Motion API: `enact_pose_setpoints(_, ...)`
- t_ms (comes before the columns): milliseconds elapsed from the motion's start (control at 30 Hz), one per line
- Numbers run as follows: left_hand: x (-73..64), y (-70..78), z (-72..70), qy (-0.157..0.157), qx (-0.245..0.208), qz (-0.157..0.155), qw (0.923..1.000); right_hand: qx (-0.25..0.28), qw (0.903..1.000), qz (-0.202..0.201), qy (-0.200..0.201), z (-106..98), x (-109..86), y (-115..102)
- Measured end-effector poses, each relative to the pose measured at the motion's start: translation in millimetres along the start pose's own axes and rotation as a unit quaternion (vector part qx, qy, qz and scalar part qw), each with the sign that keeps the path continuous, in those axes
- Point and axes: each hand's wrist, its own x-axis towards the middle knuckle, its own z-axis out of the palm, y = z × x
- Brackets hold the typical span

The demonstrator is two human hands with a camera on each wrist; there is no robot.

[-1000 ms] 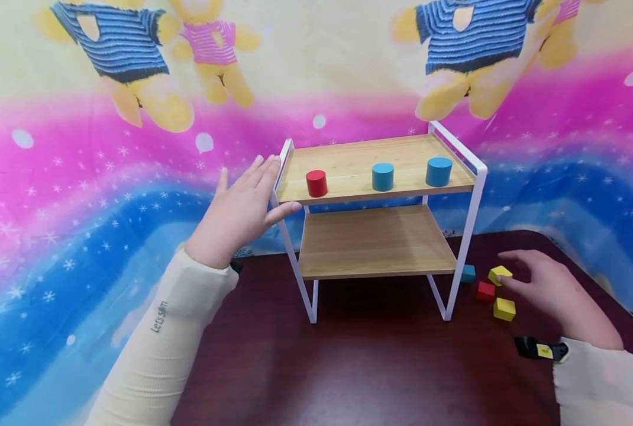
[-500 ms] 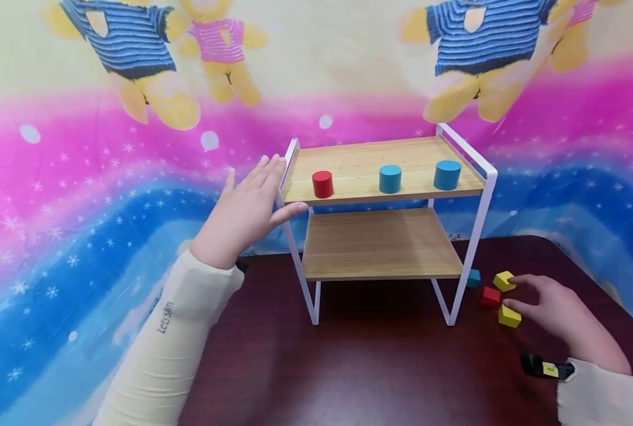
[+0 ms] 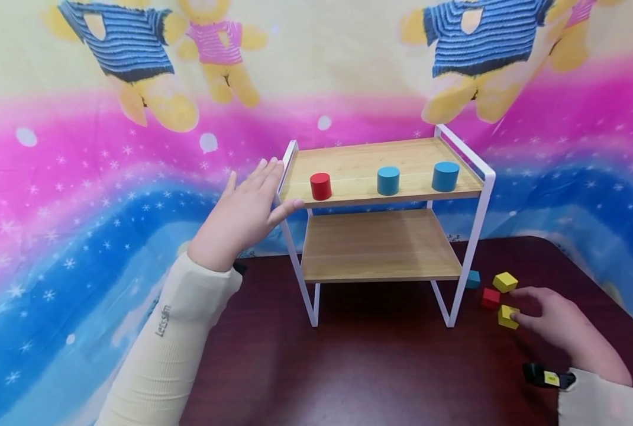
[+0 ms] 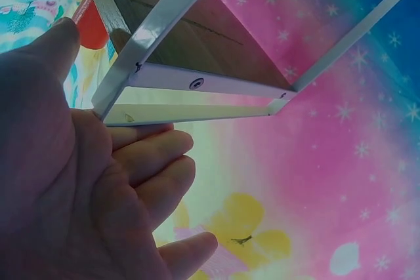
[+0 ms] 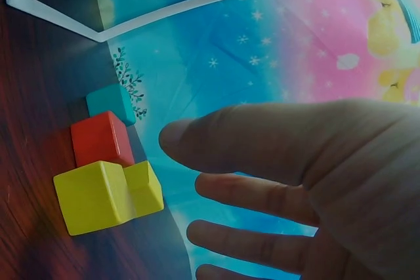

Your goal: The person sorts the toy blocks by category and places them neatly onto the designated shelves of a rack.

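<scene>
My left hand (image 3: 242,219) lies with spread, straight fingers against the left side frame of a two-tier wooden shelf (image 3: 370,245); the left wrist view shows its fingers by the white metal bar (image 4: 197,83). On the top board stand a red cylinder (image 3: 320,186) and two blue cylinders (image 3: 388,181). My right hand (image 3: 561,325) hovers to the right of the shelf, thumb and fingers apart, holding nothing. Nearest to it are two yellow blocks (image 5: 92,198), with a red block (image 5: 102,139) and a teal block (image 5: 110,103) beyond. Whether the thumb touches the nearer yellow block is unclear.
The shelf stands on a dark reddish-brown table (image 3: 370,373). Its white right leg (image 3: 471,254) is close to the teal block. Behind everything hangs a colourful cloth (image 3: 109,148) printed with bears and snowflakes.
My right hand has drawn back towards the table's front, from the farther yellow block to beside the nearer one. The left hand stays at the frame. The head view has shifted slightly.
</scene>
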Motion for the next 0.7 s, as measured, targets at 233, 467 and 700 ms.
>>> enact_pose_setpoints(233, 0.0, -1.0, 1.4, 0.002, -0.004, 0.002, 1.0000, 0.000, 1.0000, 0.006, -0.008, 3, -0.5, 1)
enact_pose_setpoints(467, 2.5, -2.7, 2.3, 0.008, -0.007, 0.003, 0.9999, 0.008, 0.9996, 0.018, -0.021, 9, 4.0, 9)
enact_pose_setpoints(700, 3.6, -3.5, 3.1, 0.005, -0.013, 0.007, 0.9999, 0.020, 0.9988, 0.040, -0.020, 19, 8.1, 16)
